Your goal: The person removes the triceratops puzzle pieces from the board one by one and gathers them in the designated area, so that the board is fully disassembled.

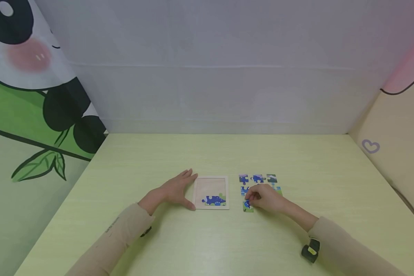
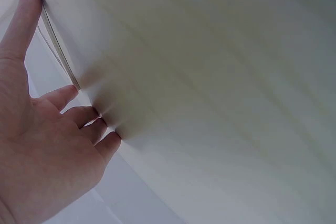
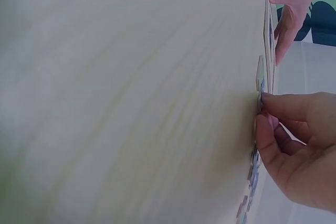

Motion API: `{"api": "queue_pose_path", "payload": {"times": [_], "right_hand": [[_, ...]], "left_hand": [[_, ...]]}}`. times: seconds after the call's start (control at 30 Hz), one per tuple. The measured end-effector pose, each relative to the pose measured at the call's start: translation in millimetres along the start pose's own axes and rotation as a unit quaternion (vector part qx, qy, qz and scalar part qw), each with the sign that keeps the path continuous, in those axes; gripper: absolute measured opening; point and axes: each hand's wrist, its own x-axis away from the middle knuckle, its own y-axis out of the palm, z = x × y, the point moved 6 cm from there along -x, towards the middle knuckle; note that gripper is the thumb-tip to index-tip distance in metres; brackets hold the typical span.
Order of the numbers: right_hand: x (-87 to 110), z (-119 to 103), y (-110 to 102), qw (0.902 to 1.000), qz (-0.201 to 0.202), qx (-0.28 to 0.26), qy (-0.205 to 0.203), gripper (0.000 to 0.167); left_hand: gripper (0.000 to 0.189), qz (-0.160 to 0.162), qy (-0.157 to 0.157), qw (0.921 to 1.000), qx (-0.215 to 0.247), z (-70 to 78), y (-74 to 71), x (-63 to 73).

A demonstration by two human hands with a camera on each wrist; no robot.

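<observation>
A square wooden puzzle tray (image 1: 211, 177) lies on the table, with joined blue and green jigsaw pieces (image 1: 215, 200) in its lower right part. Along the tray's left side my left hand (image 1: 177, 190) is spread, thumb by the near corner and fingertips by the far one. The left wrist view shows those fingers touching the table beside the tray's edge. My right hand (image 1: 267, 197) pinches a jigsaw piece (image 3: 260, 100) between thumb and fingers, low at the tabletop. In the head view this blue and green piece (image 1: 248, 209) is partly covered by the fingertips.
Right of the tray lie several loose jigsaw pieces, among them a blue one (image 1: 257, 178) and a dark green one (image 1: 271, 178) in the back row. My right hand hides part of this group. A pale wall (image 1: 227, 99) stands behind the table (image 1: 158, 153).
</observation>
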Motion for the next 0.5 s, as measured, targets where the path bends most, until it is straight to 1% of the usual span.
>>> {"api": "queue_pose_path", "payload": {"times": [0.13, 0.3, 0.5], "right_hand": [[0.5, -1.5, -0.4, 1.0, -0.004, 0.0, -0.007, 0.009], [-0.7, -5.2, -3.2, 0.9995, -0.02, -0.002, -0.025, 0.01], [-10.9, -13.5, -11.4, 0.9981, -0.015, 0.013, -0.059, 0.012]], "left_hand": [[0.108, 0.0, -0.001, 1.0, 0.002, -0.7, 0.8, 0.0], [0.108, 0.001, -0.001, 1.0, 0.0, -2.2, 1.8, -1.5], [0.108, 0.0, -0.002, 1.0, -0.002, -1.9, 1.4, -1.2]]}}
